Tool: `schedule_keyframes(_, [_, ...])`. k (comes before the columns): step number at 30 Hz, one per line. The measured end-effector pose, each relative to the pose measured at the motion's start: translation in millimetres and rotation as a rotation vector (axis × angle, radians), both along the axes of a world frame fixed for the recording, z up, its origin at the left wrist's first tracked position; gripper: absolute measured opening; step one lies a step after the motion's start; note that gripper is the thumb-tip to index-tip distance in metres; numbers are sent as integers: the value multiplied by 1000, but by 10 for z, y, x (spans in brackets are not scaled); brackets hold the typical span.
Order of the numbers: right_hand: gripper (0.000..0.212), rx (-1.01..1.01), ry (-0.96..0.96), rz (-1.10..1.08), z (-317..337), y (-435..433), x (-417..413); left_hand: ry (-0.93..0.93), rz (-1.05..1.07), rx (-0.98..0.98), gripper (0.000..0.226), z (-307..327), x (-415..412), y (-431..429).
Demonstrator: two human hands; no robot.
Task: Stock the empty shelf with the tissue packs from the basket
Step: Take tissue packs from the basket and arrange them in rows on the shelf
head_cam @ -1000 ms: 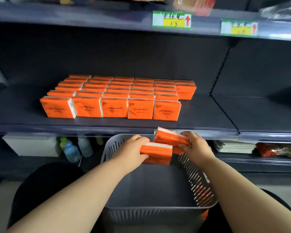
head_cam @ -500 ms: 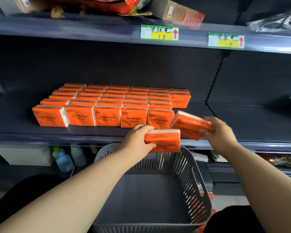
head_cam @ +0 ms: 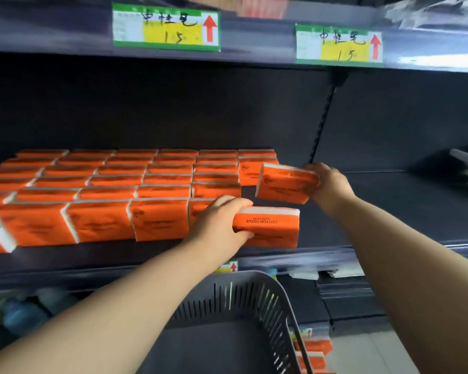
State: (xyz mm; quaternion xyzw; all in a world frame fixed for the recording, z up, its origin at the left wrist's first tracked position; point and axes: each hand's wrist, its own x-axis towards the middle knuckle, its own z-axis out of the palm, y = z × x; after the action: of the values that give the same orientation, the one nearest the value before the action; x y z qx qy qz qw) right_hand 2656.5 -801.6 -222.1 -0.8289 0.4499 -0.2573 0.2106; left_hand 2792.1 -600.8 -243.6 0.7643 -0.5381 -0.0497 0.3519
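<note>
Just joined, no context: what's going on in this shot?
A person is stocking a dark shelf with orange tissue packs. The left hand grips a cotton tissue pack, print upside down, at the front right end of the stocked packs. The right hand holds a second pack, tilted, further back beside the rows. Whether either pack rests on the shelf yet is unclear. The grey slotted basket sits below; the part of its floor in view shows no packs.
</note>
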Motion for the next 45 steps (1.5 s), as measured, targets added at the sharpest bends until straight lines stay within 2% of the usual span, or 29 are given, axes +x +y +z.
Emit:
schedule_keyframes(5, [49,11,49,55,-68,-439,387,21,-4,-57,56,-83,18,-277])
schedule_keyframes(11, [49,-13,164,156,-227,-767,779,31,-50,-35,55,-193,33,-404])
schedule_keyframes(20, [52,-32,241,178,-385,-884,902,28,-97,-40,53,-243,-25,-476])
schedule_keyframes(24, [54,-28,238,171,-384,-883,944,2,-102,-15,54,-250,4,-513])
schedule_keyframes(33, [42,-86,216,178,-312,-911,939,-36,-64,-30,55,-176,16,-596])
schedule_keyframes(45, [39,-77,172,144,-142,-985,553,-127,-107,-20,53,128,-49,-742])
